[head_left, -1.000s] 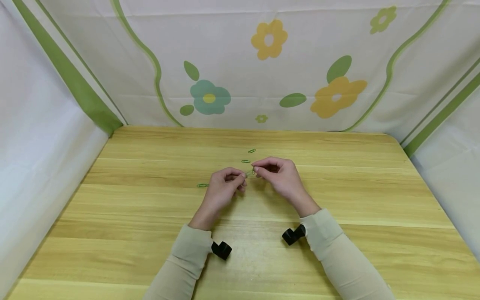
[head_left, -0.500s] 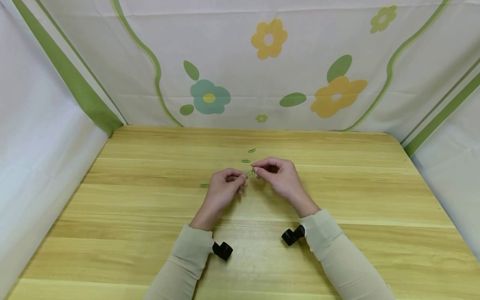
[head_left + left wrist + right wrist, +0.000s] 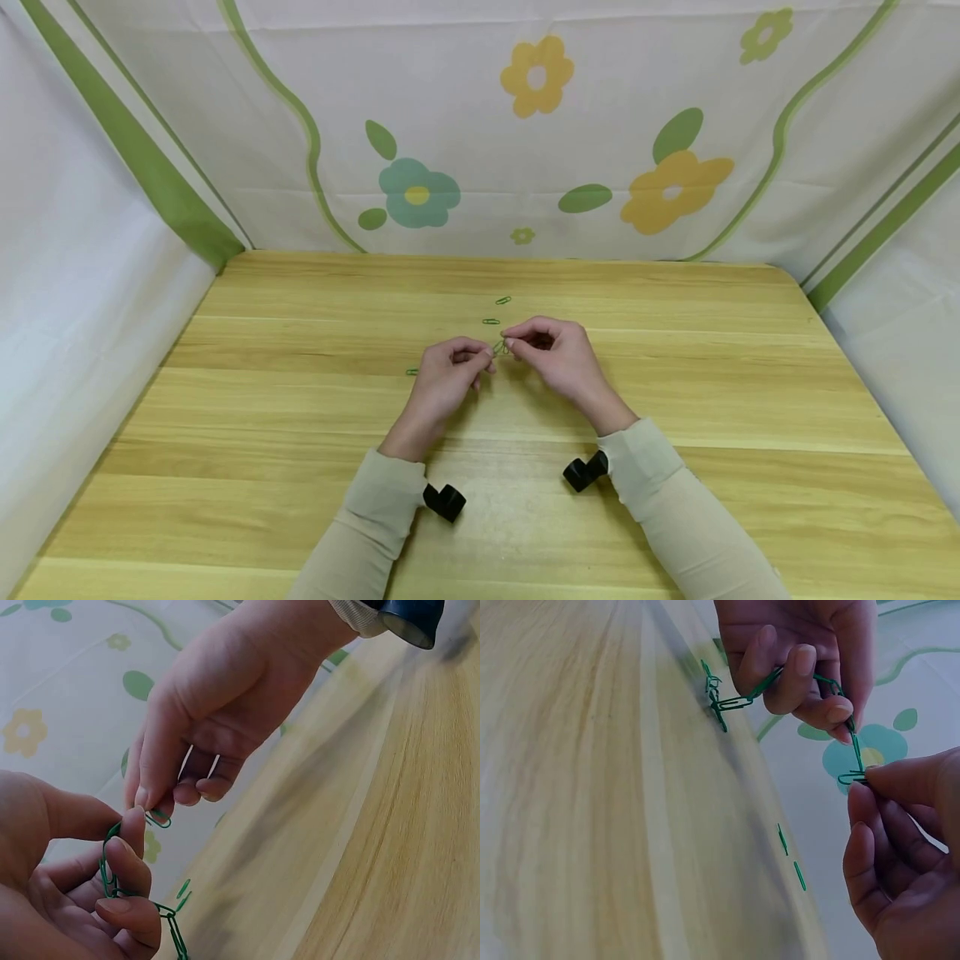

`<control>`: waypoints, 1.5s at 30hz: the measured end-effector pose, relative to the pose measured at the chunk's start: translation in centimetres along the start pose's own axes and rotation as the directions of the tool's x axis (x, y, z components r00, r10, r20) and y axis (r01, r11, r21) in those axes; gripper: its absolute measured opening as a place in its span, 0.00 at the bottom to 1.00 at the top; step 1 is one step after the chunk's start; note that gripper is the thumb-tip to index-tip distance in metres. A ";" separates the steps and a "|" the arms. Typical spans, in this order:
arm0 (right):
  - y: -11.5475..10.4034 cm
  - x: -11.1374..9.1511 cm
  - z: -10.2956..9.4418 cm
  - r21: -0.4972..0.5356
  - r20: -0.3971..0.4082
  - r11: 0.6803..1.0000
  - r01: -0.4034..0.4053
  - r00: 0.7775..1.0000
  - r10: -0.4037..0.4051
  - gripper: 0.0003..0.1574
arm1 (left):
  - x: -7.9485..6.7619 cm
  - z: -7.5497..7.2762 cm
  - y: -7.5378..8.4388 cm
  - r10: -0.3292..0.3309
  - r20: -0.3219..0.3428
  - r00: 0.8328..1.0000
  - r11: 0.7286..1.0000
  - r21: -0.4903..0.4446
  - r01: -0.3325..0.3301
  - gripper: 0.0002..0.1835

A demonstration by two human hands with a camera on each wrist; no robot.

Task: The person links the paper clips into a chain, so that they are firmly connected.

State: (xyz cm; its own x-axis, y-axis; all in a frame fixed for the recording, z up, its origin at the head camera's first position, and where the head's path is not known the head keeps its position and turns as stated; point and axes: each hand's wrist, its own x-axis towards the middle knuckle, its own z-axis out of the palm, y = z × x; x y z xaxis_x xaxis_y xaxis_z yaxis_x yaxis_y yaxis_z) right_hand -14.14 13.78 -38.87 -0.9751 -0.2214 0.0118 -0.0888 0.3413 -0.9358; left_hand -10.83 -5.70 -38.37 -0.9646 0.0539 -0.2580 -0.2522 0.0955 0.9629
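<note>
A chain of linked green paper clips (image 3: 735, 703) runs through my left hand (image 3: 446, 375), threaded between its fingers, with its tail hanging down to the tabletop. Thumb and index finger of that hand pinch the chain's last clip. My right hand (image 3: 558, 354) pinches a single green paper clip (image 3: 847, 778) between thumb and forefinger. In the right wrist view this clip meets the tip of the last chain clip; the fingertips partly hide the joint. Beyond the hands, two loose green paper clips lie apart on the table, a nearer one (image 3: 491, 322) and a farther one (image 3: 503, 300).
The wooden table (image 3: 262, 467) has its far edge against a white flower-printed curtain (image 3: 465, 108). More white cloth hangs at the left and right sides. Black wrist cameras stick out from both sleeve cuffs, inward over the table.
The clip in my right fingers has tilted downward and my right hand has shifted slightly left. The chain's tail beside my left hand has slid a little to the right.
</note>
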 end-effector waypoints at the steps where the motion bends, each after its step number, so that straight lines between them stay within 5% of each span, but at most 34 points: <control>1: 0.0 0.0 0.0 -0.009 0.002 1.000 0.000 1.000 0.000 0.10 | 0.0 0.0 0.0 -0.002 -0.003 1.000 1.000 -0.005 0.002 0.08; 23: 0.7 0.0 0.0 -0.122 0.094 0.992 0.018 0.996 -0.006 0.09 | 0.1 0.0 0.0 -0.010 -0.006 1.000 0.999 -0.039 0.010 0.08; 45: 0.7 -0.2 -1.5 -0.066 0.068 0.997 -0.040 0.997 0.045 0.12 | 0.2 -0.3 -0.7 0.012 -0.059 0.998 1.000 0.024 -0.011 0.05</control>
State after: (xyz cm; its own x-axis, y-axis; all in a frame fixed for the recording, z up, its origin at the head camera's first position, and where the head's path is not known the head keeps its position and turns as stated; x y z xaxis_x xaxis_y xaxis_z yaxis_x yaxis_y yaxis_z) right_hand -14.36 15.48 -39.03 -0.9621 -0.2671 -0.0540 -0.0626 0.4093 -0.9102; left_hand -10.90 -6.08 -39.11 -0.9705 -0.0038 -0.2410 -0.2398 0.1185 0.9636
